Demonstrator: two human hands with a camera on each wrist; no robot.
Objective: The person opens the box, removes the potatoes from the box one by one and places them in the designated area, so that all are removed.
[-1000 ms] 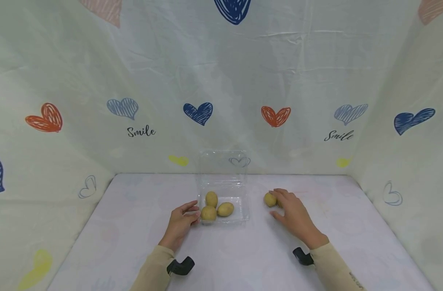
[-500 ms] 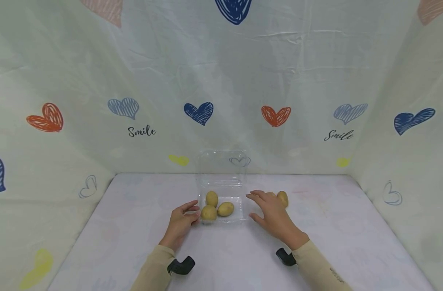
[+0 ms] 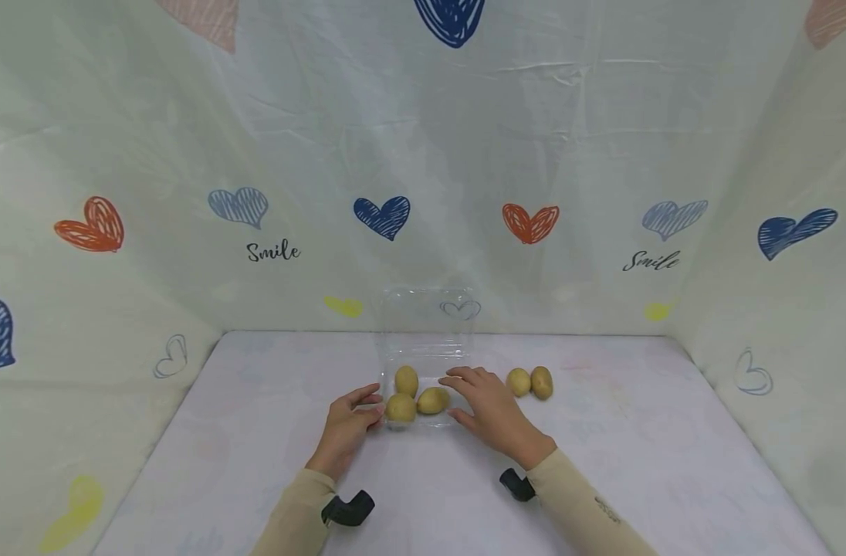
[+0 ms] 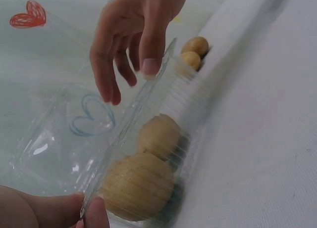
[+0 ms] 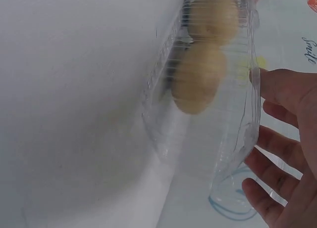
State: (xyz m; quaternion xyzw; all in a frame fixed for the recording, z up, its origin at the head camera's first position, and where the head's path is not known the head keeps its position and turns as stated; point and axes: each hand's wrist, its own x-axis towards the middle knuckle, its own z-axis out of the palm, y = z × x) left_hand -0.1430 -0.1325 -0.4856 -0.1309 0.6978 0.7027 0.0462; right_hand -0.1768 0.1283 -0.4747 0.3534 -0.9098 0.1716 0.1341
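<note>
A clear plastic clamshell box (image 3: 430,357) stands on the table with its lid raised against the back wall. Three potatoes lie inside: one front left (image 3: 401,408), one behind it (image 3: 406,381), one toward the right (image 3: 433,400). My left hand (image 3: 348,428) pinches the box's left rim between thumb and finger, plain in the left wrist view. Over the box's right side is my right hand (image 3: 494,415), fingers spread and loosely bent, holding nothing. In the right wrist view its thumb meets or nearly meets the rim; contact is unclear.
Two more potatoes, a round one (image 3: 519,381) and an oval one (image 3: 542,382), sit side by side on the white table (image 3: 604,432), right of the box. A cloth wall (image 3: 458,262) printed with hearts rises behind the table.
My right hand has moved left, away from the two loose potatoes and over to the box's right side, uncovering them. The left hand keeps its place on the rim.
</note>
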